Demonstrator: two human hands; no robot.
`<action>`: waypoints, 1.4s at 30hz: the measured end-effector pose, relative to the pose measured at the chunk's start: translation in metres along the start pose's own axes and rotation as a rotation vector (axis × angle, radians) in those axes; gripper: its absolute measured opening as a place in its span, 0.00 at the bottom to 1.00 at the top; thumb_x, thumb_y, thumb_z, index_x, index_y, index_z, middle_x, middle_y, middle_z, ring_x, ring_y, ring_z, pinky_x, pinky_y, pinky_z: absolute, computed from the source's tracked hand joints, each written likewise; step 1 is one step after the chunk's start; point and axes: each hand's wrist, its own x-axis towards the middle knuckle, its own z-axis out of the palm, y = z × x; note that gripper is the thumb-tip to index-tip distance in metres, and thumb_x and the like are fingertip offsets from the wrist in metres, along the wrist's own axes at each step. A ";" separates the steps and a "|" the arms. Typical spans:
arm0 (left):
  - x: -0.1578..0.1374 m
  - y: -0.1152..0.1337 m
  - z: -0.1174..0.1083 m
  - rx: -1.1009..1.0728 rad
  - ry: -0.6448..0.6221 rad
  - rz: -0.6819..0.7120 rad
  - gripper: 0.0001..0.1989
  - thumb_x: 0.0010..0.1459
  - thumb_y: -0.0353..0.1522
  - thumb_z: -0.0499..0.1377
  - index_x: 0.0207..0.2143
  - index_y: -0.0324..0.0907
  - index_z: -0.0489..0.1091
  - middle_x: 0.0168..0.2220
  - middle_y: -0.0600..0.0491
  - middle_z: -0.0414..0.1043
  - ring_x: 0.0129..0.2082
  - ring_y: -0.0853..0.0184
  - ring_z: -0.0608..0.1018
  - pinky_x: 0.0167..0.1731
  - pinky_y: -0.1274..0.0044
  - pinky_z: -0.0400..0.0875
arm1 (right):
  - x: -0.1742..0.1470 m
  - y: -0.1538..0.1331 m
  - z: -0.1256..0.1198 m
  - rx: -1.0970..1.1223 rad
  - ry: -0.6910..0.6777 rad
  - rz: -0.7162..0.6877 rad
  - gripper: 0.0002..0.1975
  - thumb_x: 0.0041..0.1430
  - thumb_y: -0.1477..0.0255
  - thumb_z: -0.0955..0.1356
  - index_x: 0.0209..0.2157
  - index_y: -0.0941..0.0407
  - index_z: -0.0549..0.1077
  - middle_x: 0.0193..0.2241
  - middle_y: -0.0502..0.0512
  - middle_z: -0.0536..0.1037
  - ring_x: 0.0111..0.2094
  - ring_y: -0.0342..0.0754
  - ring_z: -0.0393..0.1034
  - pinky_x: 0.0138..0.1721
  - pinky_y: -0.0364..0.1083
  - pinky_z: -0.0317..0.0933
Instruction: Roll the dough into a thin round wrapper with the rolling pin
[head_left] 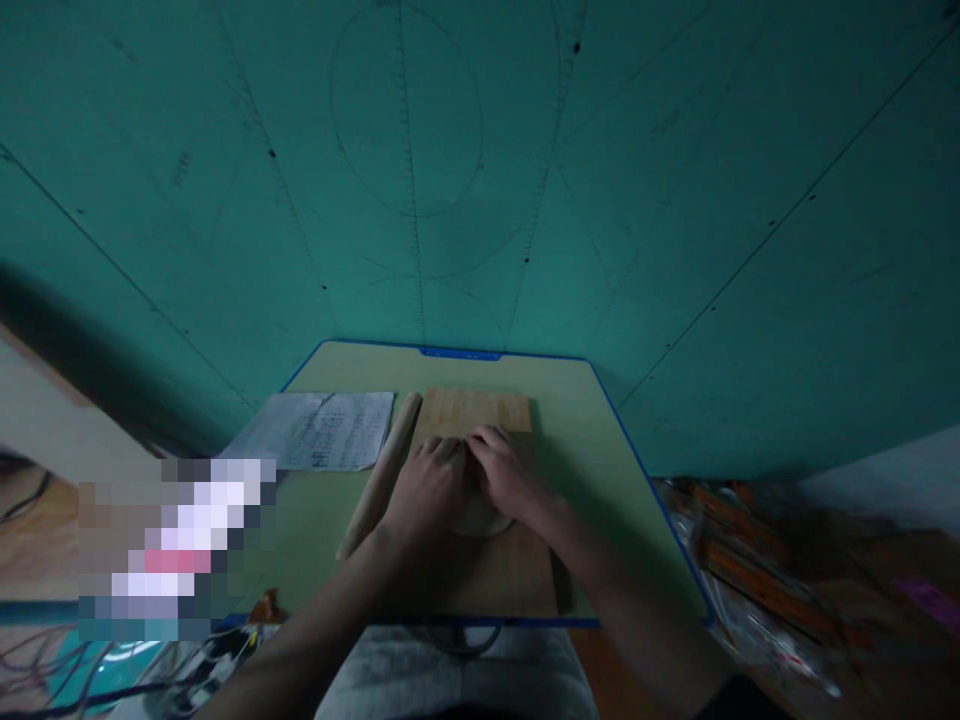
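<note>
A wooden cutting board (480, 575) lies on a small pale table with a blue rim (652, 480). On the board is a flat, pale round piece of dough (484, 518), mostly covered by my hands. My left hand (431, 485) presses on its left part, fingers curled over toward the far side. From the right, my right hand (506, 475) grips the dough, its fingertips close to those of the left. What lies beneath the fingers is hidden. A long wooden rolling pin (381, 472) rests along the board's left edge, untouched.
Sheets of paper with writing (337, 430) lie on the table's left part. A green wall (465, 250) with drawn lines rises behind the table. Cables (75, 665) hang at the lower left. Boxes and plastic wrapping (780, 600) lie low on the right.
</note>
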 end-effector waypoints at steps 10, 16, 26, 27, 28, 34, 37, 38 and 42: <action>-0.058 -0.032 -0.030 0.214 0.002 -0.373 0.16 0.67 0.34 0.50 0.53 0.40 0.71 0.45 0.41 0.76 0.44 0.52 0.78 0.38 0.68 0.72 | 0.005 -0.007 -0.008 -0.123 -0.048 -0.082 0.16 0.64 0.80 0.63 0.52 0.59 0.72 0.50 0.62 0.74 0.53 0.54 0.66 0.55 0.51 0.61; -0.073 -0.042 -0.021 0.087 -0.162 -0.511 0.16 0.70 0.37 0.47 0.46 0.37 0.71 0.41 0.40 0.77 0.41 0.55 0.81 0.32 0.73 0.71 | 0.013 -0.017 -0.008 -0.159 -0.093 -0.078 0.12 0.66 0.75 0.64 0.48 0.59 0.75 0.45 0.62 0.76 0.49 0.55 0.68 0.52 0.52 0.62; -0.120 -0.092 0.007 -0.520 -0.001 -0.600 0.18 0.64 0.39 0.45 0.42 0.43 0.71 0.28 0.49 0.78 0.26 0.62 0.80 0.23 0.75 0.70 | -0.043 0.032 -0.051 0.034 0.320 0.076 0.19 0.67 0.73 0.60 0.56 0.53 0.73 0.47 0.60 0.76 0.51 0.54 0.70 0.54 0.55 0.65; -0.122 -0.087 0.009 -0.583 0.017 -0.598 0.18 0.63 0.40 0.46 0.44 0.42 0.71 0.28 0.49 0.77 0.25 0.62 0.79 0.22 0.75 0.70 | -0.049 0.030 -0.050 0.045 0.341 0.081 0.19 0.67 0.72 0.60 0.56 0.52 0.73 0.48 0.60 0.76 0.51 0.55 0.70 0.54 0.55 0.66; -0.122 -0.080 0.009 -0.622 0.045 -0.560 0.18 0.63 0.40 0.47 0.46 0.41 0.70 0.30 0.49 0.77 0.25 0.62 0.79 0.23 0.75 0.71 | -0.054 0.026 -0.049 0.055 0.363 0.080 0.18 0.68 0.71 0.60 0.56 0.52 0.72 0.49 0.60 0.75 0.52 0.55 0.70 0.55 0.55 0.65; -0.082 -0.032 -0.011 -0.481 0.053 0.011 0.14 0.67 0.33 0.50 0.50 0.44 0.72 0.44 0.48 0.75 0.37 0.65 0.80 0.36 0.75 0.74 | -0.052 -0.002 -0.029 0.003 0.303 0.044 0.20 0.70 0.68 0.59 0.59 0.57 0.69 0.58 0.65 0.72 0.59 0.56 0.65 0.60 0.56 0.61; -0.066 -0.033 -0.012 -0.248 0.058 0.089 0.12 0.67 0.31 0.53 0.47 0.43 0.73 0.43 0.47 0.77 0.42 0.60 0.79 0.41 0.70 0.73 | -0.045 -0.002 -0.014 -0.086 0.162 0.081 0.21 0.71 0.68 0.60 0.61 0.58 0.67 0.60 0.66 0.70 0.61 0.57 0.64 0.61 0.58 0.60; -0.063 -0.035 -0.009 -0.173 0.089 0.083 0.12 0.67 0.31 0.53 0.48 0.43 0.73 0.44 0.46 0.77 0.47 0.57 0.78 0.45 0.68 0.73 | -0.041 0.001 -0.009 -0.115 0.137 0.083 0.21 0.71 0.68 0.61 0.61 0.59 0.67 0.61 0.66 0.70 0.62 0.57 0.63 0.62 0.58 0.58; -0.047 -0.043 0.009 0.000 0.235 -0.042 0.21 0.68 0.33 0.52 0.61 0.39 0.64 0.56 0.41 0.74 0.61 0.51 0.70 0.56 0.62 0.67 | -0.014 0.015 0.001 -0.214 0.141 0.088 0.22 0.70 0.65 0.62 0.60 0.59 0.68 0.61 0.66 0.70 0.64 0.58 0.60 0.65 0.59 0.49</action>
